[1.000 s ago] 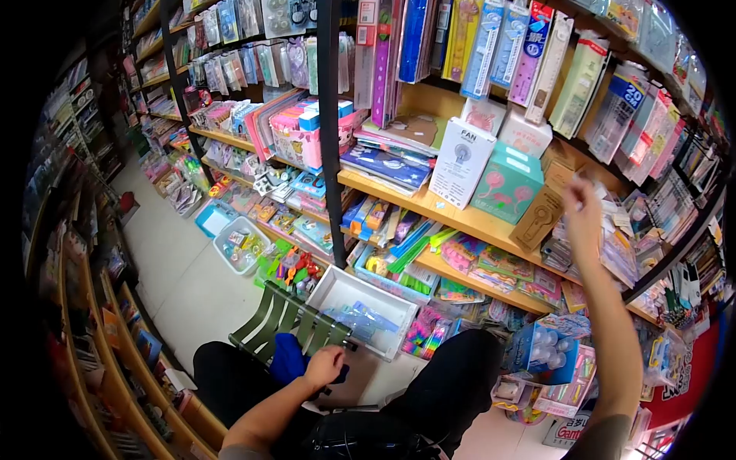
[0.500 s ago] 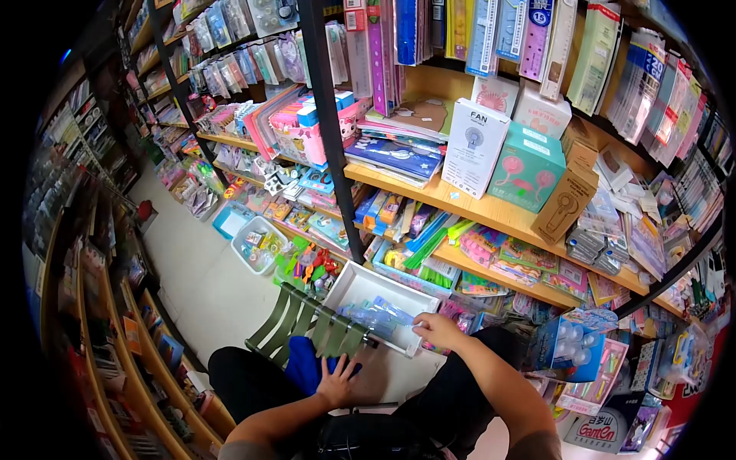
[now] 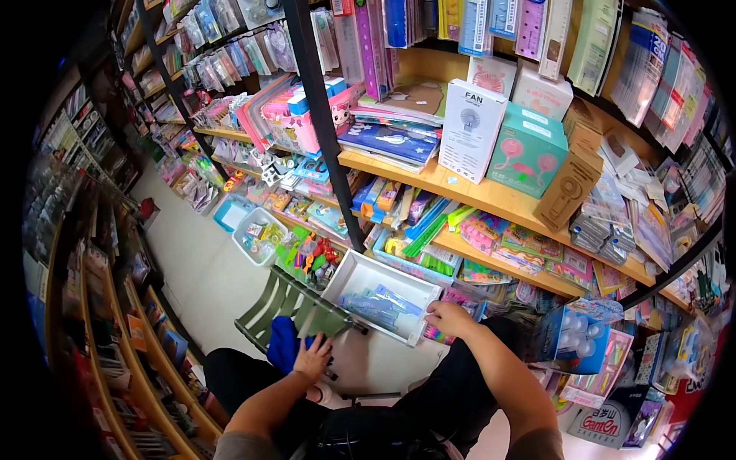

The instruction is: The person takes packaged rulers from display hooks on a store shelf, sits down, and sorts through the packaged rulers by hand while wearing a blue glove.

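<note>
Shelves (image 3: 491, 195) line the floor (image 3: 201, 280), where the white bin (image 3: 395, 277) sits beside the stool (image 3: 323, 317). Your right hand (image 3: 454, 319) bends at its rim; you can't tell whether it grips. Left hand (image 3: 312, 358) fingers spread near blue cloth (image 3: 280, 343). Firm rim contact should steady it.

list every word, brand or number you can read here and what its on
"FAN": white box on the shelf; the smaller print below is unreadable
"百岁山" and "Ganten": carton on the floor, lower right
Too small or blurred to read: print on the teal box, the brown box and the hanging ruler packs
</note>
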Demonstrator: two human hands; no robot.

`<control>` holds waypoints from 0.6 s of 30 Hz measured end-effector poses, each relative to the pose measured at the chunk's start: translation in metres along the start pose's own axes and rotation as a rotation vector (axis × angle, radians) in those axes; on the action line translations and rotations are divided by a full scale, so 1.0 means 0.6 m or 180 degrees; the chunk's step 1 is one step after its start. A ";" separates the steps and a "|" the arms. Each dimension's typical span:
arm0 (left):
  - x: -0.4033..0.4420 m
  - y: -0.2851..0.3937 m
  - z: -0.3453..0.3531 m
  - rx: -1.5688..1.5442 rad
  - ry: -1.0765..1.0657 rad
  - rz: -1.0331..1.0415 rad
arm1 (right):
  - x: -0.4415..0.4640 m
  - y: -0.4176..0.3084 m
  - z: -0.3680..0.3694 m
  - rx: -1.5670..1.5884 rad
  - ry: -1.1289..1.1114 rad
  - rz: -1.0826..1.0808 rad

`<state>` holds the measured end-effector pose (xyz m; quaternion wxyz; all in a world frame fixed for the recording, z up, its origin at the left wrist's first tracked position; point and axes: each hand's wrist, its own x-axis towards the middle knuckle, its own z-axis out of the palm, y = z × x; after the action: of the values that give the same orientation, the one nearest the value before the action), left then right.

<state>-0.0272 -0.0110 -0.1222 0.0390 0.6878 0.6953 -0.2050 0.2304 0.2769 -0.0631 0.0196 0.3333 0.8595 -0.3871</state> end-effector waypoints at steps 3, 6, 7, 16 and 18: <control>-0.022 -0.065 0.023 0.0181 -0.0023 -0.0334 | -0.010 -0.005 -0.011 0.0070 0.0001 0.0048; -0.036 -0.122 0.026 0.0182 -0.0471 -0.0825 | -0.007 0.006 -0.006 0.0049 -0.0052 -0.0003; -0.036 -0.143 0.035 0.0169 -0.0569 -0.0997 | -0.003 0.010 -0.002 0.0031 -0.0055 -0.0032; -0.010 -0.215 0.012 -0.0229 -0.1433 -0.1920 | 0.016 0.021 0.010 -0.0102 -0.0188 0.0179; -0.003 -0.210 0.035 -0.0374 -0.1302 -0.1675 | 0.022 0.025 0.014 -0.0218 -0.0063 0.0113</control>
<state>-0.1544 -0.0163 -0.1116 0.1630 0.4259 0.8374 -0.3013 0.2269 0.2859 -0.0829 0.0464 0.3439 0.8659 -0.3604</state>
